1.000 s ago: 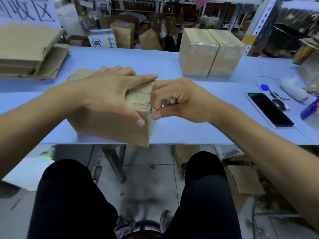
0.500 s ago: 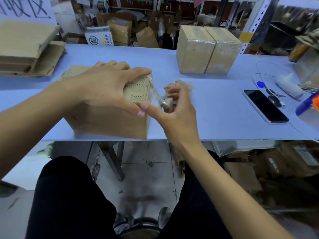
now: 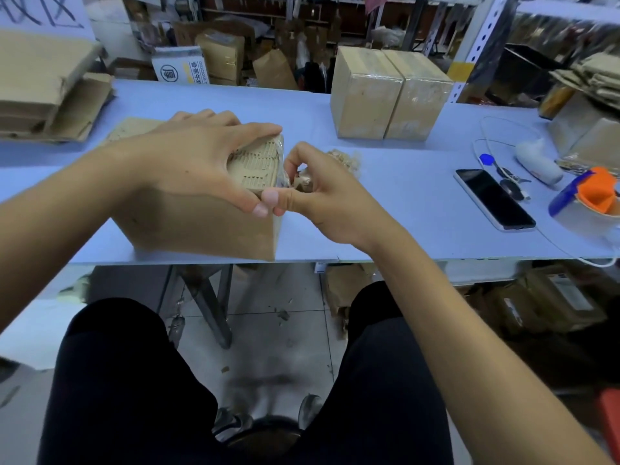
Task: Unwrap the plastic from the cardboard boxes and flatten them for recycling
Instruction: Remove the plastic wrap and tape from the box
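At the near edge of the pale blue table (image 3: 385, 229) stands a cardboard box (image 3: 201, 226), its near right corner reaching the table's front rim. The left hand (image 3: 198, 162) lies spread over the box's top, fingers bent over the far edge and thumb pressing down at the near right corner beside a ridged stack of cardboard. The right hand (image 3: 315, 196) is curled at that same corner, thumb and fingers pinching a crumpled strip of clear plastic wrap (image 3: 287, 174) that clings to the box's right edge. Just past this hand lies a small wad of wrap (image 3: 345, 159).

To the right, a dark phone (image 3: 493, 198) lies face up, with keys (image 3: 510, 182) and a white cable beside it, and a blue and orange tape dispenser (image 3: 587, 196) at the right edge.

Farther back, two wrapped boxes (image 3: 389, 95) stand pressed side by side, film glinting on them. At far left is a pile of flattened cardboard (image 3: 47, 92). Behind the table a white carton (image 3: 181, 67) bears a round logo and Chinese characters too blurred to read. Large black strokes mark a white sign (image 3: 40, 11) at the top left, cut off by the frame.
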